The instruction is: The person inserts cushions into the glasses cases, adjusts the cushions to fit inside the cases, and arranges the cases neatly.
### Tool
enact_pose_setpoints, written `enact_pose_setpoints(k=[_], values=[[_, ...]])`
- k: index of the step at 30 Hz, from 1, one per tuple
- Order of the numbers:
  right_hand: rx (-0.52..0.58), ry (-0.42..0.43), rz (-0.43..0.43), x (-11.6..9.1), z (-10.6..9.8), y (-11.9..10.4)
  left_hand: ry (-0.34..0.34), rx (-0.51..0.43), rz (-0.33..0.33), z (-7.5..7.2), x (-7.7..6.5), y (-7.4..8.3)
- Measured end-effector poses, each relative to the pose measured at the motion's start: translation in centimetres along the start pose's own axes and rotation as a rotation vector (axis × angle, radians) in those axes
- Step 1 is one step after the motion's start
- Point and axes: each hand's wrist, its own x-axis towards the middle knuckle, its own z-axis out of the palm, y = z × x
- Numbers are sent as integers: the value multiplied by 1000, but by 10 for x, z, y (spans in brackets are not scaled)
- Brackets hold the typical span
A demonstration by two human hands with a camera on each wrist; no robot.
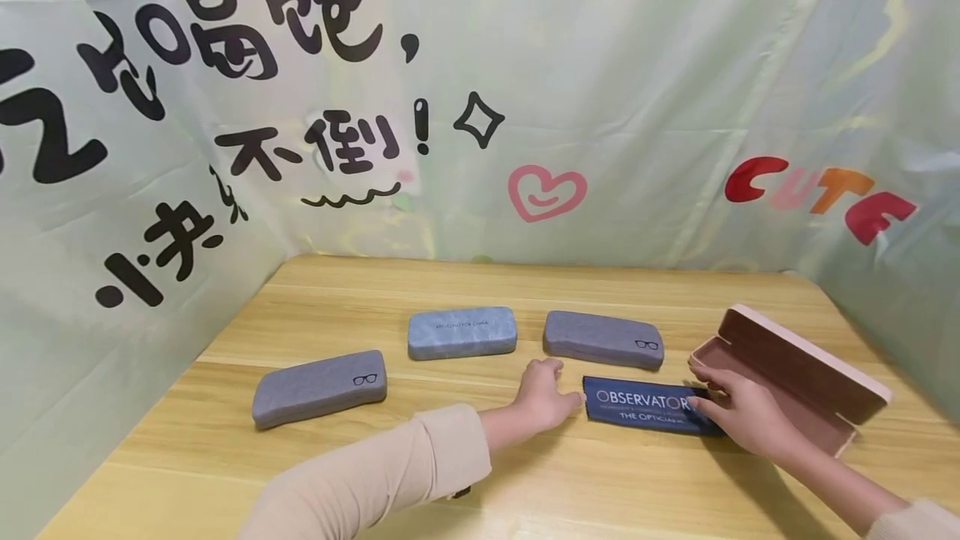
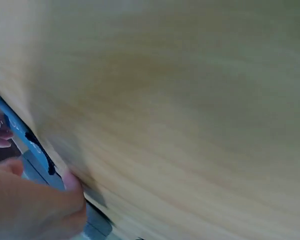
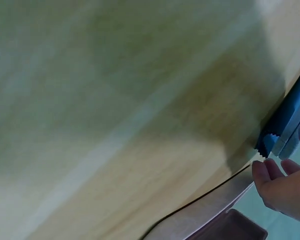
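Observation:
A folded dark blue glasses cloth [image 1: 637, 405] with white lettering lies between my two hands in the head view. My left hand [image 1: 542, 397] is at its left end, thumb tip right by the cloth's edge, fingers loosely bent. Over the right end reaches my right hand [image 1: 750, 413], thumb apart from its fingers; whether the thumb touches the cloth cannot be told. In the right wrist view, the fingers [image 3: 275, 170] are bent beside the cloth's zigzag edge [image 3: 266, 145] without closing on it. An opened brown glasses case [image 1: 802, 365] stands behind my right hand, lid raised.
On the wooden table [image 1: 525, 490] are three closed glasses cases: a grey one [image 1: 318, 390] at left, a light blue one [image 1: 462, 332] at the middle back, and another grey one [image 1: 603, 338] behind the cloth. Printed fabric [image 1: 645, 90] hangs around the table's back and sides.

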Motion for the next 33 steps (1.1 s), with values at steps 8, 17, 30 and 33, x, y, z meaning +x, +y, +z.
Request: enact_pose_setpoints(k=[8,17,30,33], values=[[-34,-18,56,-5,2,1,-76,50,-40,6,-1,9],[-15,-25,41,-3,3,1,-58,141,33,10,8,9],[-35,-123,19,6,6,1,-66,361,18,16,20,12],[-29,-147,36,8,4,1,-52,395,1,16,18,15]])
